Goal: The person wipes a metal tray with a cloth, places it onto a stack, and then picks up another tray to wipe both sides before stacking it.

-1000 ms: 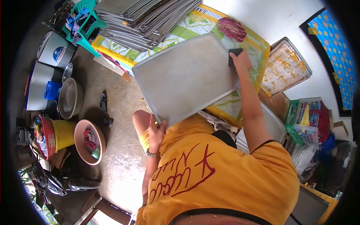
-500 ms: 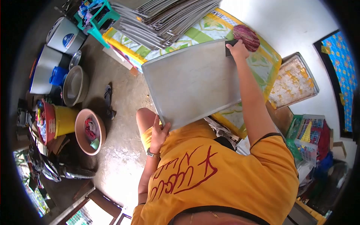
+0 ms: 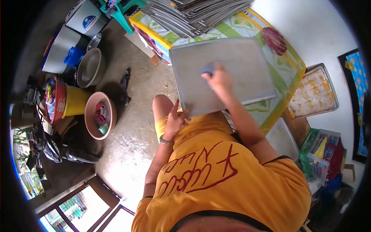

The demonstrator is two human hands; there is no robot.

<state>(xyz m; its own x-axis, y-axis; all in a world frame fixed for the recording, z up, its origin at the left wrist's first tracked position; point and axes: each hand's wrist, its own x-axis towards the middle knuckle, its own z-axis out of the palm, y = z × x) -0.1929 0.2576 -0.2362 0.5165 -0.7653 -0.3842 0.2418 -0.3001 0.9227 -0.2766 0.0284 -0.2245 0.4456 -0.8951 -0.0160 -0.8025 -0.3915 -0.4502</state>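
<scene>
A large grey metal baking tray (image 3: 239,77) lies tilted across the table's near edge and my lap. My left hand (image 3: 177,121), with a watch on the wrist, grips its near left corner, fingers along the rim. Over the left half of the tray's surface, my right hand (image 3: 221,81) is closed around a dark flat rectangular piece (image 3: 208,69) pressed to the metal. Motion blurs that hand, and the piece's exact kind cannot be made out. A round maroon cloth pad (image 3: 274,41) rests beyond the tray's far right corner.
Several stacked metal trays (image 3: 193,17) occupy the back of the patterned tablecloth (image 3: 284,77). A tray with yellow residue (image 3: 313,92) leans at the right. On the floor at left are a pink basin (image 3: 91,123), a yellow bucket (image 3: 73,101) and slippers (image 3: 124,83).
My right hand has moved from the tray's far right corner, beside the maroon pad, leftward and nearer across its surface with the dark piece. My left hand stays at the near left corner.
</scene>
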